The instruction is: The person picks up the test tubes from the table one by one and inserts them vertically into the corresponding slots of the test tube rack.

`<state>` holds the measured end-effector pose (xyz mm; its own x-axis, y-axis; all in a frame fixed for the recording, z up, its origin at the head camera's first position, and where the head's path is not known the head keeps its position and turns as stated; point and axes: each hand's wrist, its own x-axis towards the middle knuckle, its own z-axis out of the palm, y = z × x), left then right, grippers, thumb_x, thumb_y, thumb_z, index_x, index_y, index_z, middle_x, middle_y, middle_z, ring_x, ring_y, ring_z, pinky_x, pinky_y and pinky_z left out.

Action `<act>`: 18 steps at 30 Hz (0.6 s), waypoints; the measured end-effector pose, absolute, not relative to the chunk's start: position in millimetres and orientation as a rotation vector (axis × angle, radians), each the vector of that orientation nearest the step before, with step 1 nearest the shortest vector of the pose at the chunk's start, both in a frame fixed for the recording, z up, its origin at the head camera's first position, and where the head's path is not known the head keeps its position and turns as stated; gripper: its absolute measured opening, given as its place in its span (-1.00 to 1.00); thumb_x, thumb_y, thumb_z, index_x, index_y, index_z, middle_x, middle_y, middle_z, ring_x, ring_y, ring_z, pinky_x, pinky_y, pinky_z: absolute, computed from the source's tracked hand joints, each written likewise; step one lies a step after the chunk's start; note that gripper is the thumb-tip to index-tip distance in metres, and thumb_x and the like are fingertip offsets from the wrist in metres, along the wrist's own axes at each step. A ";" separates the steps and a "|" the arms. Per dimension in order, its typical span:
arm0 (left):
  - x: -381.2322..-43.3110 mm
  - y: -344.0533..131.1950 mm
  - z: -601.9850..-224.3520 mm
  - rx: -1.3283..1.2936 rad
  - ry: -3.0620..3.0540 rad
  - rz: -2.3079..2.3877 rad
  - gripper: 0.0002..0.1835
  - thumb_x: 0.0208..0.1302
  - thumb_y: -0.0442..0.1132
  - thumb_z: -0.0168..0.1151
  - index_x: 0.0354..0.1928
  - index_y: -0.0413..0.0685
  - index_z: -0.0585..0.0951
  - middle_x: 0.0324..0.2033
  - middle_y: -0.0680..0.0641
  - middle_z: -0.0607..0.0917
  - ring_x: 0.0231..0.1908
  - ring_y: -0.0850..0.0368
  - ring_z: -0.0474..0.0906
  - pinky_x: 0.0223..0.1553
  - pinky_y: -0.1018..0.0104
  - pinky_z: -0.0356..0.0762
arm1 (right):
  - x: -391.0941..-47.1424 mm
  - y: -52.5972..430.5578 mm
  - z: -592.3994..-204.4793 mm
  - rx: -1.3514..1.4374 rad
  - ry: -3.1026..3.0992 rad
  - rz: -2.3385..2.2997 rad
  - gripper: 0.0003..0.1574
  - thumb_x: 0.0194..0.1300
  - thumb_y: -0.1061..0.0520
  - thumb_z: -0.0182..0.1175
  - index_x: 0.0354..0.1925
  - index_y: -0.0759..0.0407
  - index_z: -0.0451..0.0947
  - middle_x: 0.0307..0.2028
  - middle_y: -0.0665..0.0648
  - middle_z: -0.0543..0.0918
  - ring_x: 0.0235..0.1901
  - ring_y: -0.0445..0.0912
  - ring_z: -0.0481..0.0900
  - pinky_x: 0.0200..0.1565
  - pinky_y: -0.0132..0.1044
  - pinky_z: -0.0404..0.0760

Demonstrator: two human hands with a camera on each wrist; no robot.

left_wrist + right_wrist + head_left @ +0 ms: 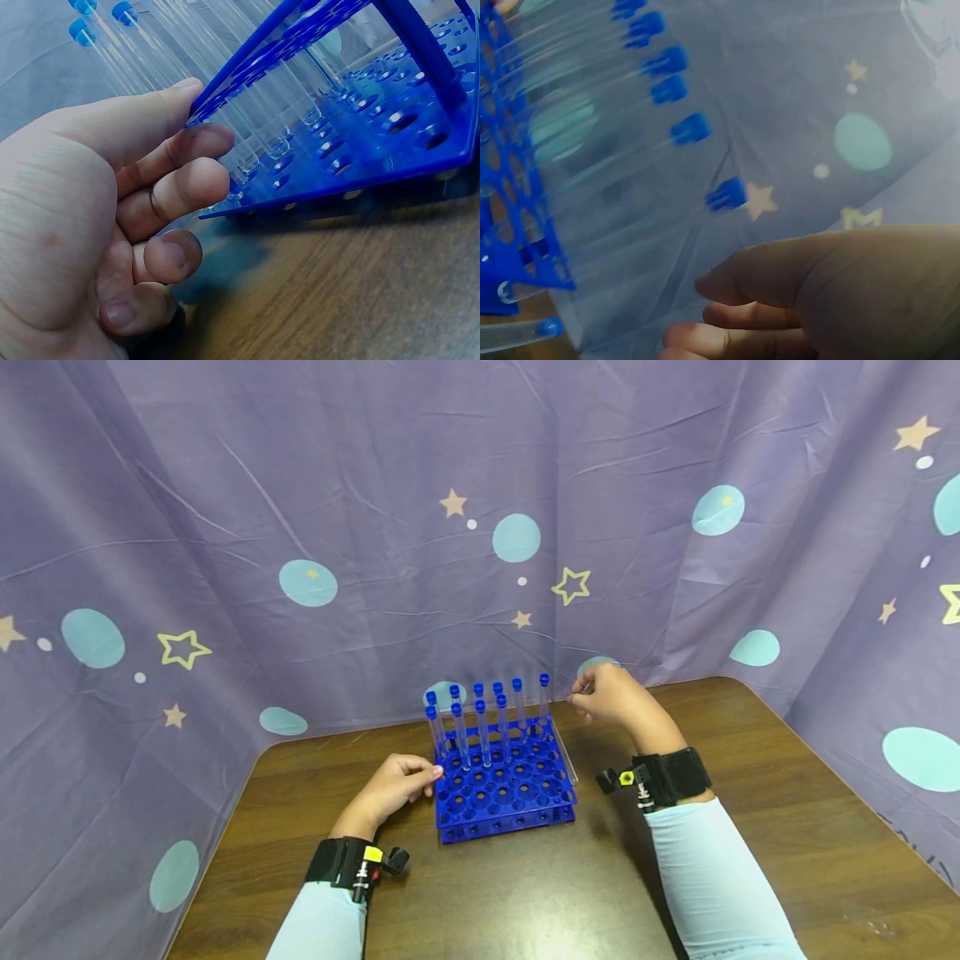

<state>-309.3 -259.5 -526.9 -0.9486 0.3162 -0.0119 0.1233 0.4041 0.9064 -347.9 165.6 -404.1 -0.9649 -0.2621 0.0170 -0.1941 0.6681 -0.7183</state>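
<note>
A blue test tube rack [504, 810] stands on the table. Several clear test tubes [483, 735] with blue caps are upright in its rear rows. My left hand [397, 787] pinches the rack's left edge, thumb on top of the upper plate and index finger beneath, as the left wrist view shows. The right hand [606, 695] is raised off the rack's far right corner, fingers loosely bent, with nothing visible between them. Near its fingertips is the blue cap [726, 194] of the rightmost tube. Another clear tube [565, 752] lies along the rack's right side.
The brown wooden table [510, 902] has rounded far corners. Behind it hangs a purple curtain [390, 510] with stars and teal spots, close to the rack's back. Both wrists carry black camera straps [675, 774].
</note>
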 end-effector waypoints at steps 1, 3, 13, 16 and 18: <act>-309.4 -259.6 -527.1 0.391 2.475 1.574 -0.69 0.65 -0.16 0.39 -0.14 -0.33 0.83 -0.53 0.04 0.68 -0.56 0.23 0.42 -0.39 0.35 0.44 | -349.6 166.0 -407.5 -0.378 2.762 -1.193 -0.78 0.60 0.19 0.32 -0.01 0.38 0.70 -0.34 0.23 0.84 -0.43 -0.02 0.82 -0.36 -0.30 0.72; -309.4 -259.6 -527.1 0.391 2.475 1.572 -0.69 0.65 -0.16 0.39 -0.15 -0.33 0.83 -0.53 0.04 0.68 -0.56 0.23 0.42 -0.39 0.35 0.44 | -353.4 166.0 -414.9 -0.357 2.718 -1.203 -0.77 0.60 0.20 0.32 0.00 0.40 0.68 -0.32 0.25 0.83 -0.44 -0.05 0.79 -0.37 -0.29 0.72; -308.8 -259.3 -525.7 0.384 2.467 1.581 -0.69 0.65 -0.16 0.39 -0.14 -0.34 0.82 -0.53 0.04 0.68 -0.56 0.24 0.42 -0.40 0.36 0.44 | -370.8 159.9 -455.8 -0.271 2.678 -1.089 -0.77 0.52 0.16 0.35 0.01 0.30 0.69 -0.31 0.23 0.86 -0.41 -0.03 0.86 -0.40 -0.19 0.78; -308.5 -259.1 -525.5 0.378 2.463 1.584 -0.69 0.65 -0.17 0.39 -0.13 -0.34 0.82 -0.53 0.05 0.68 -0.56 0.24 0.42 -0.40 0.37 0.43 | -373.2 156.4 -464.8 -0.265 2.669 -1.068 -0.74 0.47 0.16 0.36 0.01 0.32 0.68 -0.33 0.23 0.87 -0.40 -0.01 0.88 -0.39 -0.17 0.81; -308.2 -258.7 -525.2 0.372 2.459 1.588 -0.69 0.64 -0.17 0.39 -0.12 -0.35 0.82 -0.53 0.05 0.68 -0.57 0.25 0.41 -0.40 0.37 0.44 | -374.1 153.9 -469.5 -0.259 2.664 -1.064 -0.73 0.46 0.16 0.37 0.01 0.32 0.68 -0.33 0.24 0.86 -0.39 0.01 0.88 -0.38 -0.15 0.83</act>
